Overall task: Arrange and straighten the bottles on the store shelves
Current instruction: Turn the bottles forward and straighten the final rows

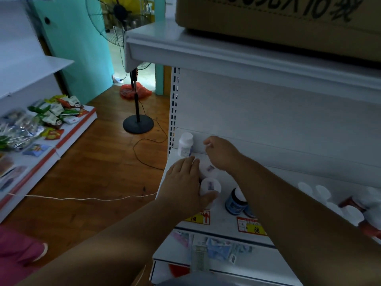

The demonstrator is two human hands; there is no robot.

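White plastic bottles at the left end of a white metal shelf (226,221) are being worked on.

Head view, only view. Three white bottles form a short column running front to back: the rear bottle (185,144) stands upright by the back panel, the middle bottle (209,170) and the front bottle (210,187) are seen cap-on from above. A dark blue jar (235,202) stands just right of the front one. More white-capped bottles (321,191) sit well apart to the right, blurred.

Left hand (185,182): fingers extended along the left side of the front and middle bottles, thumb curled under the front bottle's near side, so it grips that one. Right hand (221,153): fingers curled over the space between rear and middle bottles; whether they pinch anything I cannot tell, the fingertips being hidden.

Judgement: step in hand is squaring up this left-hand column. Next move likely calls for nudging the front pair into line with the rear bottle, keeping them upright and clear of the jar. Yellow price tags (256,230) mark the shelf edge.
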